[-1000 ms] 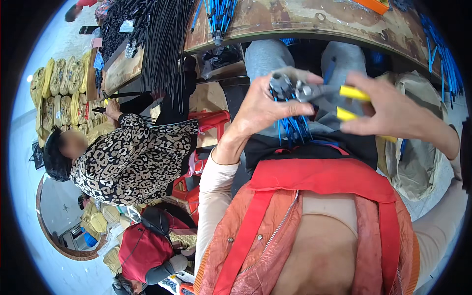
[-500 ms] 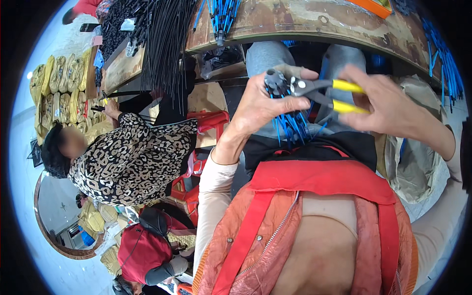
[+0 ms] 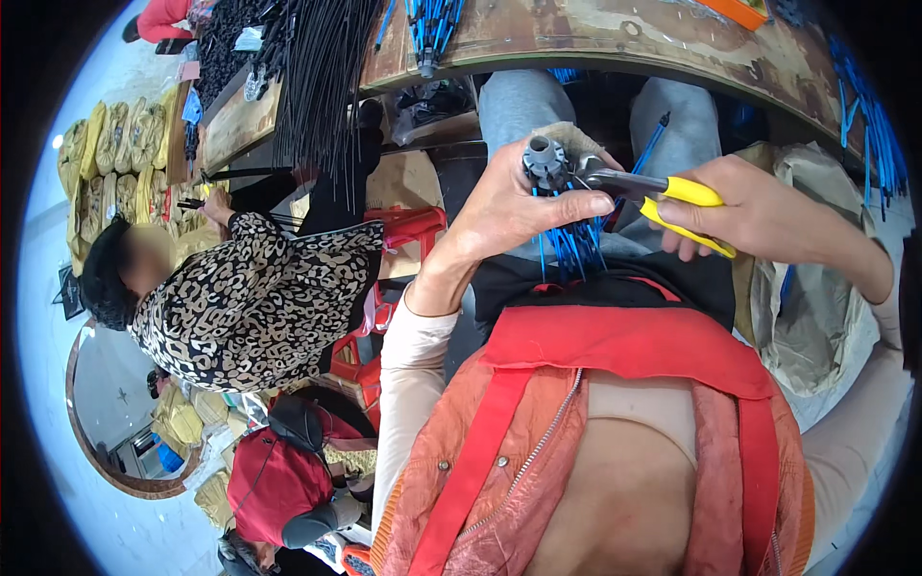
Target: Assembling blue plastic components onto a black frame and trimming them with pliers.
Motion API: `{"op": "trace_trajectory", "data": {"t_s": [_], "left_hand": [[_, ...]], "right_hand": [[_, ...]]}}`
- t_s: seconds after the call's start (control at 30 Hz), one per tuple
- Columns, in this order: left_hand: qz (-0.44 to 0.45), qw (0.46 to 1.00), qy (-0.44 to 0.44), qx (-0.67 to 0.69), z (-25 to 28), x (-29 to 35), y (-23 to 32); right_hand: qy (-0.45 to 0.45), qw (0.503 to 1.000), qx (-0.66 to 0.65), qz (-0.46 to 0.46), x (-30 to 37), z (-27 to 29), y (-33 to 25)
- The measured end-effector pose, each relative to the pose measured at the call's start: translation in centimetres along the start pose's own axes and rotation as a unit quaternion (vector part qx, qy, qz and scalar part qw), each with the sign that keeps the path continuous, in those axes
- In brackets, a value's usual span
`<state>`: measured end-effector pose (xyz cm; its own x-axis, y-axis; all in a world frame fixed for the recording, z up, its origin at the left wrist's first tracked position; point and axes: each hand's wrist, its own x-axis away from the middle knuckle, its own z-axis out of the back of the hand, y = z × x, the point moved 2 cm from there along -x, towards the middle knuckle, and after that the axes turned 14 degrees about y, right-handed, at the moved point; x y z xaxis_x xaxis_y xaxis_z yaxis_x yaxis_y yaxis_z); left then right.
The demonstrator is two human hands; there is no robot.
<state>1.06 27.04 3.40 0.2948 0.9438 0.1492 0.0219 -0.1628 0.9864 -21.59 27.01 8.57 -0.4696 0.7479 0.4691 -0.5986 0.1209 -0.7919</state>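
Note:
My left hand is wrapped around a bundle of umbrella ribs, blue with black parts, held over my lap. Its notched grey hub points up past the fingers, and a brownish pad or cloth lies behind it, under my fingertips. In my right hand is a pair of pliers with yellow handles. The pliers' metal jaws reach to the ribs just below the hub; their exact bite is too small to make out. One blue rib with a black tip sticks out beyond the pliers.
A worn wooden table curves across the far side, bearing another blue rib bundle and long black rods. A co-worker in a patterned top sits at left by a red stool. Brown sacking lies at right.
The pliers have swung slightly, their handles now slanting down to the right and closer together in my right hand. The hub has tipped more upright in my left hand.

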Motion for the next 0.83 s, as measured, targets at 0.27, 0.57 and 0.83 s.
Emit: {"op": "trace_trajectory", "data": {"t_s": [0.27, 0.57, 0.83], "left_hand": [[0.006, 0.999, -0.043, -0.025, 0.0, 0.2, 0.4], [-0.03, 0.999, -0.002, -0.019, 0.4, 0.0, -0.7], [-0.135, 0.956, 0.238, 0.108, 10.4, 2.1, 2.8]], "right_hand": [[-0.073, 0.985, -0.021, -0.152, 0.6, 0.2, -1.1], [-0.005, 0.975, 0.181, 0.128, 0.7, 1.3, -3.0], [0.358, 0.854, 0.308, 0.218, -4.6, 5.8, 6.1]]}}
